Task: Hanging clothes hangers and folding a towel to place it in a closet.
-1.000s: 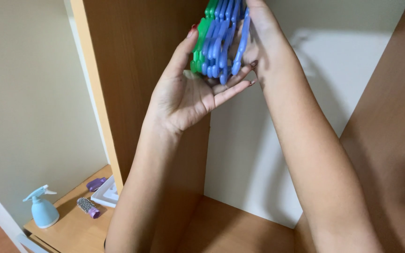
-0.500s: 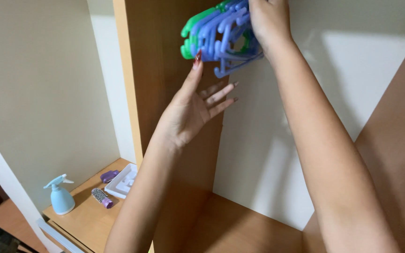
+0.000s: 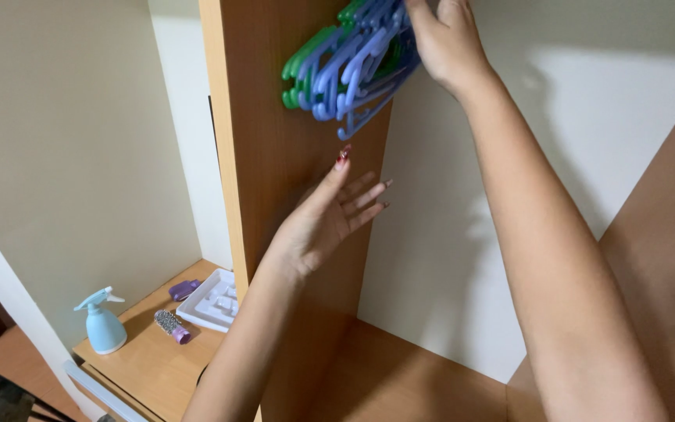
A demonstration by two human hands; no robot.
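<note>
Bundle of plastic hangers (image 3: 349,66), up at the top centre of the frame, pressed close against the edge of a tall wooden panel (image 3: 275,156). Long axis slanting from lower left to upper right, hooked or curled ends pointing down-left, the far ends hidden behind the right hand (image 3: 447,43). Green ones stacked at the left side of the bundle, blue and periwinkle ones layered over them toward the right. Smooth, glossy moulded plastic, thin rounded bars with curved tips, packed tight like a fan.

Right hand at the top edge of the frame, fingers (image 3: 423,19) closed around the upper right end of the bundle, forearm running down to the lower right corner. Left hand (image 3: 330,215) below the bundle, near the centre, apart from it, palm up and fingers spread wide open, holding nothing; red polish on the thumbnail.

Wooden panel upright, matte brown grain, with a pale wall (image 3: 509,195) behind the arms and a brown wooden floor of the compartment at the bottom centre.

Lower left of the frame: a low wooden desk (image 3: 138,359) carrying a pale blue spray bottle (image 3: 103,324), a small glittery cylinder with a purple end (image 3: 171,326), a white compartmented tray (image 3: 212,301) and a small purple object (image 3: 184,290) just behind the tray.
</note>
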